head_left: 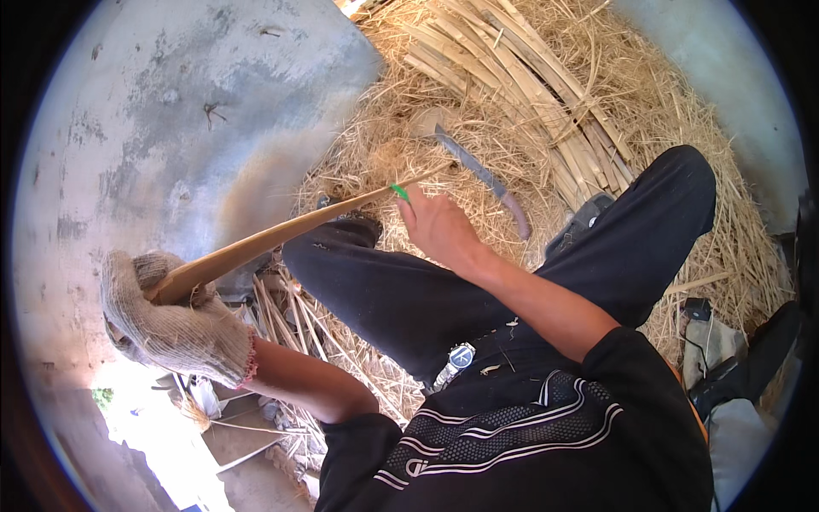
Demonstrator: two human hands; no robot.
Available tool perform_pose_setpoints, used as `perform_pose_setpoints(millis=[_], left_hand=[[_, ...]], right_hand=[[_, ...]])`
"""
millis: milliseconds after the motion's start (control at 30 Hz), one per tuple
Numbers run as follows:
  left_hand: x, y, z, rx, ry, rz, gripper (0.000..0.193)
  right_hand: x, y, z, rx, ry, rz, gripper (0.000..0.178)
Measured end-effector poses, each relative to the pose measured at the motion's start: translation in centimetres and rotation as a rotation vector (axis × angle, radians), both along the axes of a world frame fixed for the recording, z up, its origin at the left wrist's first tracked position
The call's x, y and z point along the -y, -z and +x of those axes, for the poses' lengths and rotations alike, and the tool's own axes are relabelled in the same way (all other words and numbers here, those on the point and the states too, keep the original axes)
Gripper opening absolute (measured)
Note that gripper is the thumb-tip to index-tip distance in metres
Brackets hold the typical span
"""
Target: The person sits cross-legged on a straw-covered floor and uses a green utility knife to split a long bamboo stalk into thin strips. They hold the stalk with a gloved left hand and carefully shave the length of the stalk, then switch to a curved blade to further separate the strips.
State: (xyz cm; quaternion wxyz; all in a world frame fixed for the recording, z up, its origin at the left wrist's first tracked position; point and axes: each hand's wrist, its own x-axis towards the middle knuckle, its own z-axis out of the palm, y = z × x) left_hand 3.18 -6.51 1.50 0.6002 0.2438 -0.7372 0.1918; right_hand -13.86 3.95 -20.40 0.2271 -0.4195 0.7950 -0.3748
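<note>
Fig.: person seated, knees apart, seen from above. L hand (175, 320), in a pale knit glove w/ reddish cuff edge, has its fingers wrapped round the broad end of a long wooden strip (273, 236); grip closed on it. The strip is held up in front of the body, slanting from L hand at far L, across the L leg, to its narrow end near pic. centre. R hand (437, 226), bare, is at the strip nr. that end; fingers bent, seen mostly from the back, so can't tell if the grip is fully closed or on what. A small green item (398, 191) shows at the R fingers, right against the strip; kind can't be told.

Beyond R hand, a long-bladed knife (484, 171) lies on straw-like shavings (388, 158), tip to upper L, brownish handle twd. the R leg. Farther up & R: a bundle of pale slats (546, 94) on the same litter, lower ends nr. the R shoe (589, 218). A weathered wall (205, 111) fills the upper L. Dark trousers (367, 282) cover both legs; a watch-like item (461, 356) w/ round blue dial shows at the lap. More loose strips (294, 316) lie below the L thigh, R of the glove.
</note>
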Motion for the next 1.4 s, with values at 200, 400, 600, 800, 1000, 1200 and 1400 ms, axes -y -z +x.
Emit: perform_pose_setpoints(millis=[200,400,600,800,1000,1200,1400], left_hand=[[0.8,-0.3,-0.9,-0.026,-0.038,0.094,0.031],[-1.6,-0.9,-5.2,-0.372,0.245,0.306,0.019],[-2.9,-2.7,-7.0,-0.683,0.291,0.570,0.021],[-1.3,-4.0,-9.0,-0.611,0.317,0.645,0.020],[1.1,-4.7,-9.6,-0.547,0.375,0.644,0.021],[11.4,-6.1,-11.5,-0.156,0.458,0.447,0.033],[8.9,-7.1,-14.8,-0.224,0.627,0.426,0.025]], right_hand=[[1.6,7.0,-2.8,0.044,0.128,0.110,0.034],[1.2,12.8,-4.0,-0.211,0.093,0.088,0.019],[3.7,13.0,-4.8,-0.283,0.165,0.163,0.012],[7.4,15.3,-8.6,-0.331,0.348,0.576,0.012],[2.1,21.8,-11.2,-0.226,0.341,0.577,0.024],[1.3,13.8,-9.2,0.067,0.421,0.032,0.038],[6.0,9.2,-7.8,0.092,0.117,-0.066,0.037]])
